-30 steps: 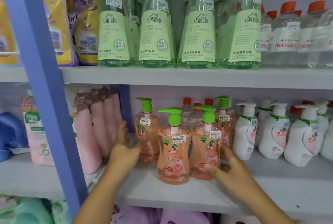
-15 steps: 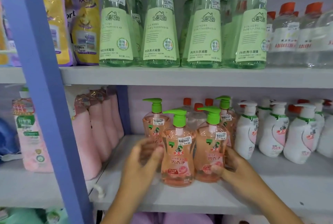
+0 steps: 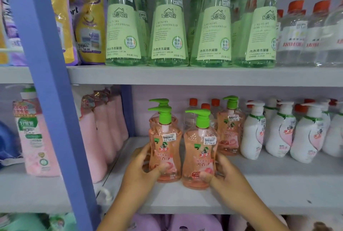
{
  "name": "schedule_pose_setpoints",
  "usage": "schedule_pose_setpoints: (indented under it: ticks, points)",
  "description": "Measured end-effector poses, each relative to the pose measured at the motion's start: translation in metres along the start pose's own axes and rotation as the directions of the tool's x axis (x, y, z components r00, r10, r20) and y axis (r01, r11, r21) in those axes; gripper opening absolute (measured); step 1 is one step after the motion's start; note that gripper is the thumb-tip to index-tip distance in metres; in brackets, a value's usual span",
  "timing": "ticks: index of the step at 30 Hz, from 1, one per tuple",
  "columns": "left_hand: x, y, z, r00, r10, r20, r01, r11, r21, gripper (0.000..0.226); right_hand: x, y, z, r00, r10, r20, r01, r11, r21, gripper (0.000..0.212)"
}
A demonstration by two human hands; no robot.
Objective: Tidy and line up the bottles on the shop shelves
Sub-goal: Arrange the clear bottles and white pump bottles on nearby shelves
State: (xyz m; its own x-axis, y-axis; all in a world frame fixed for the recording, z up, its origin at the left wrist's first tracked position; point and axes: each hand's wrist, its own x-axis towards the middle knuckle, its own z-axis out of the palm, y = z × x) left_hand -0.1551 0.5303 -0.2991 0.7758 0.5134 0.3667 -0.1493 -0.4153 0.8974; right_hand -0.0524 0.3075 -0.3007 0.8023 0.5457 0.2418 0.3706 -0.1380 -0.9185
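Peach left bottle [image 3: 164, 149] now gripped by left hand [image 3: 141, 171] | right hand [image 3: 222, 173] still grips right bottle [image 3: 199, 156]

The green bottles [image 3: 168, 26] on the upper shelf are cut off at the top edge; their caps are out of view. The pouches [image 3: 89, 17] at upper left are cut off likewise, and the blue post [image 3: 48, 85] covers part of them. A rear pink bottle [image 3: 157, 117] stands behind the front left one [image 3: 165, 149]; only its pump and shoulders show. The left hand [image 3: 141, 171] and right hand [image 3: 222, 173] cover the lower corners of the two front bottles. The small label print is too blurred to read. The purple containers [image 3: 167, 221] below are cut off at the bottom edge.
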Motion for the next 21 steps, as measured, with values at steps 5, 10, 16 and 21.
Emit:
schedule_pose_setpoints:
  ticks: [5, 10, 16, 21]
  points:
    - [0.003, -0.007, 0.0, 0.999, 0.037, -0.001, -0.037, 0.999, 0.031, 0.058, -0.001, -0.003, 0.002, 1.0, 0.008, -0.008, -0.007, 1.0, 0.018, 0.056]
    - [0.005, -0.015, 0.002, 0.999, 0.045, -0.014, -0.045, 0.999, -0.005, 0.052, -0.003, -0.015, 0.005, 1.0, 0.015, 0.019, -0.015, 1.0, -0.02, 0.052]
    - [0.004, -0.02, 0.004, 1.0, 0.019, 0.007, -0.019, 0.996, -0.088, 0.055, 0.026, -0.046, -0.069, 0.93, -0.171, -0.325, 0.096, 0.967, -0.234, 0.048]
    - [0.007, -0.021, 0.002, 1.0, -0.013, -0.015, 0.011, 0.993, -0.115, 0.052, 0.095, -0.089, -0.119, 0.946, -0.202, -0.254, -0.002, 0.779, -0.627, 0.062]
